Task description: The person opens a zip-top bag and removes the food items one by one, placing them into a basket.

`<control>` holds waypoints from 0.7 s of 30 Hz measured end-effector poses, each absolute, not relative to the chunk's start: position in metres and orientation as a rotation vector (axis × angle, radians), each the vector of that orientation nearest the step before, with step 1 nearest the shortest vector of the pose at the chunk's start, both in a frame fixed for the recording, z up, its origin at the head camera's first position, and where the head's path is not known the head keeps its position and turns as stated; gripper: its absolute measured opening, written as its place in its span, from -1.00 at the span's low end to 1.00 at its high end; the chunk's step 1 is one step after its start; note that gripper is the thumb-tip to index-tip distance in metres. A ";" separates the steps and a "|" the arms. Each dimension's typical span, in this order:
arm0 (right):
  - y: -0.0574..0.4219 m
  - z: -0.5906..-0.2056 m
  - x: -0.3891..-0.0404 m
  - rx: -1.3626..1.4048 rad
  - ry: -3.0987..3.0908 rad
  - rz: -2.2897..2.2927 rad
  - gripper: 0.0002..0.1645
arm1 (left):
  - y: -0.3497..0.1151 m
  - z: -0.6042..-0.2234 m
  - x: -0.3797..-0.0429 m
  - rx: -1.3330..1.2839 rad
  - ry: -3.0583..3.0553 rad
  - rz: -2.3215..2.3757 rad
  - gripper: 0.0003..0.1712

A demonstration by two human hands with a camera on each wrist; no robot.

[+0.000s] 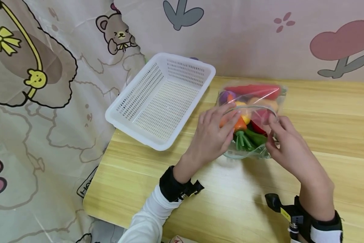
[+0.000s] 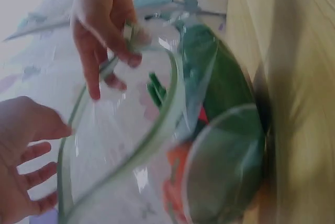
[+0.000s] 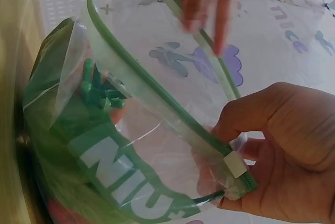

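A clear zip bag (image 1: 255,106) with a green rim and green printed lower part holds several toy-like vegetables, its mouth spread. Inside are a long red pepper shape (image 1: 255,90), an orange carrot shape (image 1: 240,124) with a green top, and a purple piece (image 1: 226,98). My right hand (image 1: 288,146) pinches the bag's corner by the white zip slider (image 3: 235,164), thumb on one side and fingers on the other. From the left, my left hand (image 1: 210,133) reaches over the mouth with its fingers spread, fingertips right at the rim.
A white perforated plastic basket (image 1: 159,145) stands left of the bag, over the table's left edge. The wooden table (image 1: 331,135) runs along a printed cloth (image 1: 236,40) at the back and another side of cloth at the left. Black camera straps (image 1: 171,185) circle both wrists.
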State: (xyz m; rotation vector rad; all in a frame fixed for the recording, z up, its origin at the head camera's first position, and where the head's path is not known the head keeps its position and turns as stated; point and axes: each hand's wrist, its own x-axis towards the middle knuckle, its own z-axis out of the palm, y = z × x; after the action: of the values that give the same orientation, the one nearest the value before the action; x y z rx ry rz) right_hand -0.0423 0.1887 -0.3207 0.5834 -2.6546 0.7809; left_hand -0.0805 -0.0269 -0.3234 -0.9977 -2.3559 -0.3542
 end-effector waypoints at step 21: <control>0.182 -0.316 -0.042 0.637 -2.628 0.818 -0.26 | 0.030 -0.284 -0.098 -1.219 -3.124 0.587 -0.44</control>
State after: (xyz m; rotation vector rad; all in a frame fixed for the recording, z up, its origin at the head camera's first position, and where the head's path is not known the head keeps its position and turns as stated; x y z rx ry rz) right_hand -0.0419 0.1824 -0.3158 0.6374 -2.6283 0.8178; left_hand -0.0985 0.0297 -0.2842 -1.2191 -3.1236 0.5869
